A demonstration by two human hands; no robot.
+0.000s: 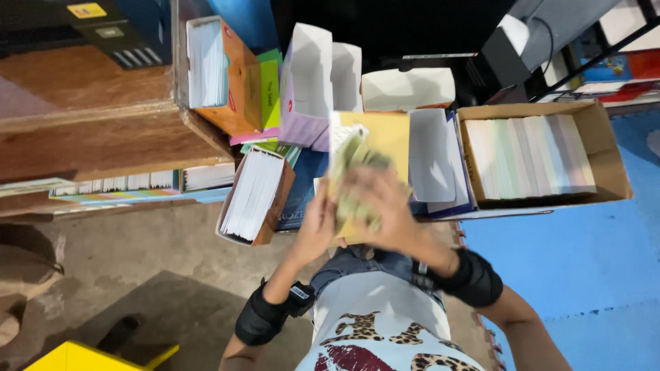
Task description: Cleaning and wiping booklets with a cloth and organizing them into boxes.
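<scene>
Both hands are blurry. The right hand (385, 206) lies over a bunch of pale green papers (354, 161) and hides most of it. The left hand (317, 230) touches the bunch from nine o'clock. A yellow box (385, 134) sits behind. At three o'clock is a brown box (605, 148) of pastel cards (526, 154). I cannot tell how tight the fingers grip.

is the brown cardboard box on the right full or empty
Full: the brown cardboard box is open-topped and packed edge to edge with upright pastel sheets.
</scene>
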